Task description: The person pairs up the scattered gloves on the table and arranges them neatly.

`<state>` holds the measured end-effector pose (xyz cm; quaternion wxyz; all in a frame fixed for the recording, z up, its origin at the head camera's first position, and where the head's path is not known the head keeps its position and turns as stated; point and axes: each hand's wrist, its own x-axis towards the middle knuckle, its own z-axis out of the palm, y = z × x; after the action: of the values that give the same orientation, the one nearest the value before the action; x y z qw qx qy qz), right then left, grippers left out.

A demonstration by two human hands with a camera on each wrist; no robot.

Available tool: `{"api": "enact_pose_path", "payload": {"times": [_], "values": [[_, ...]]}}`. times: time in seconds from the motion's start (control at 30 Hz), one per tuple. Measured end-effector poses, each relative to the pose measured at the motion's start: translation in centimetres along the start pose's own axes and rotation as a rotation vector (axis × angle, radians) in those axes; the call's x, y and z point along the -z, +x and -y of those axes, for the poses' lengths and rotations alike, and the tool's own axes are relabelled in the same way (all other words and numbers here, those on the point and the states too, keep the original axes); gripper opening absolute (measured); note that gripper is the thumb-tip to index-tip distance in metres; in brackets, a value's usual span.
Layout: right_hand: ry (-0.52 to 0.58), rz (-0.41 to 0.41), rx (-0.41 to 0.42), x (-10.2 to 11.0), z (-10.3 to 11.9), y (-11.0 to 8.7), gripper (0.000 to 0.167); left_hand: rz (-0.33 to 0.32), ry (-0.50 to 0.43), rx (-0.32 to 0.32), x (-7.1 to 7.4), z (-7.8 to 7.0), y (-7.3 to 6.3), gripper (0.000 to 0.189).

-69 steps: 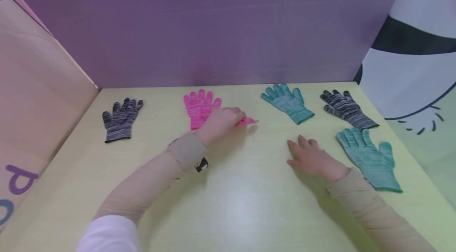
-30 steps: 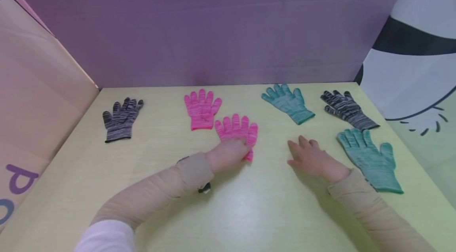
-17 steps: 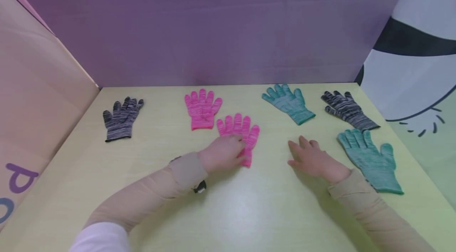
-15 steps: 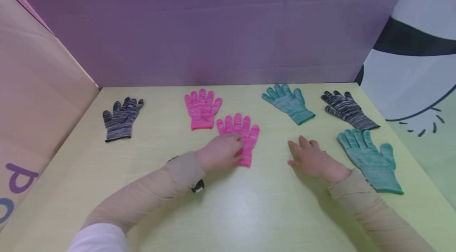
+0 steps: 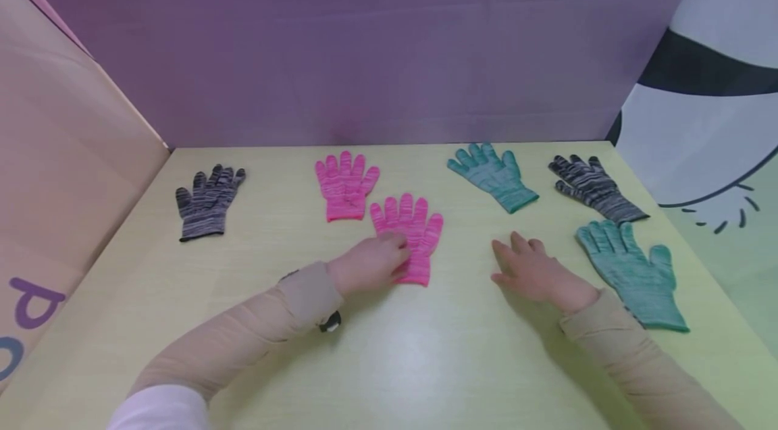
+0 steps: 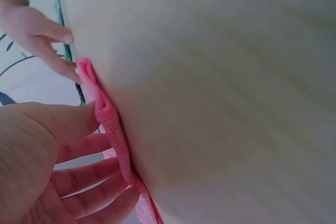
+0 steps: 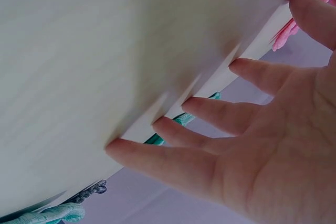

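A pink knit glove point(image 5: 416, 234) lies flat on the table, its fingers pointing to the back. My left hand point(image 5: 372, 262) is at this glove's left side, covering part of its palm and cuff. In the left wrist view the left hand's loosely extended fingers point(image 6: 89, 174) and thumb touch the edge of the pink glove point(image 6: 122, 145). My right hand point(image 5: 537, 273) rests fingertips-down on the table, fingers spread and holding nothing; the right wrist view shows its fingers point(image 7: 163, 163) meeting the tabletop. A teal glove point(image 5: 638, 278) is just right of it.
A second pink glove point(image 5: 346, 187) lies behind the first. At the back left is a black-and-grey glove point(image 5: 209, 204), with its like point(image 5: 595, 187) at the back right. Another teal glove point(image 5: 495, 177) lies between. A purple panel point(image 5: 389, 45) stands behind the table point(image 5: 304, 376).
The left hand first drew a pink glove toward the front and laid it flat. Since then it has slid left across it, uncovering more of the cuff. The right hand stays put.
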<state>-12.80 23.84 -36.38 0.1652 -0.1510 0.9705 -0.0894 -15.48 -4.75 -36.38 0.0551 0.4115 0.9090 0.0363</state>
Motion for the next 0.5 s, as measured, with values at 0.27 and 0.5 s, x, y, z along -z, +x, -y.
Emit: {"api": "enact_pose_path", "payload": {"times": [0.27, 0.5], "values": [[-0.011, -0.018, 0.008, -0.05, 0.13, 0.1, 0.062, 0.005, 0.049, -0.007, 0.0, -0.27, -0.25, 0.021], [-0.005, -0.007, 0.03, 0.22, -0.03, 0.03, 0.063, 0.015, 0.035, -0.009, -0.06, -0.26, -0.53, 0.023]]}}
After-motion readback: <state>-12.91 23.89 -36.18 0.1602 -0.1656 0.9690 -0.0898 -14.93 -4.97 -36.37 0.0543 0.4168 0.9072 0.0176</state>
